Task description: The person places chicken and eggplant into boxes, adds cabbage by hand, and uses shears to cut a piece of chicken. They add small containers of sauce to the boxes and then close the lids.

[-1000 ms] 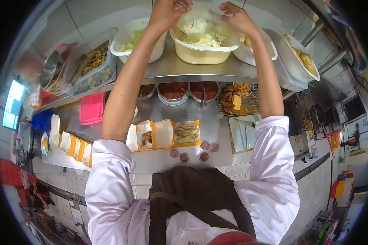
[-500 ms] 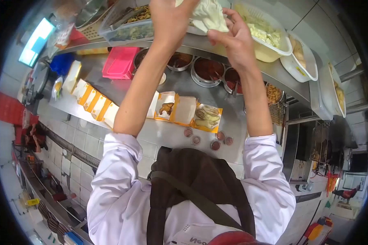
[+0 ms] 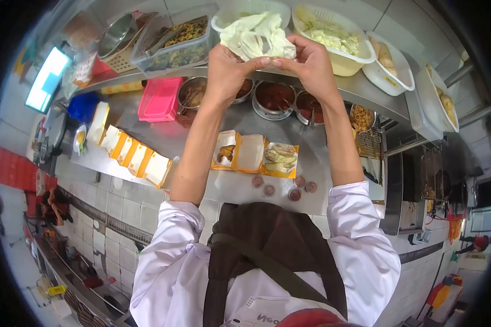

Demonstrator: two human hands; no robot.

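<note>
Both hands hold a pale green cabbage leaf (image 3: 251,37) up over the shelf, in front of a white basket (image 3: 219,20). My left hand (image 3: 230,71) pinches its lower left edge, thumb on top. My right hand (image 3: 312,64) grips the right edge between thumb and fingers, and the two thumb tips nearly meet. Below, on the steel counter, are an open box with a browned piece of food (image 3: 226,152), an empty open box (image 3: 250,152) and one with sliced eggplant-like pieces (image 3: 280,158).
Sauce pots (image 3: 274,99) stand under the shelf (image 3: 387,103). A basket of chopped cabbage (image 3: 338,46) is at the upper right. Several small sauce cups (image 3: 294,194) sit near the counter's front edge. A pink container (image 3: 159,99) and more open boxes (image 3: 131,154) are leftward.
The leaf and both hands have come lower in the view and the hands are closer together. The camera view has shifted slightly, showing more of the shelf.
</note>
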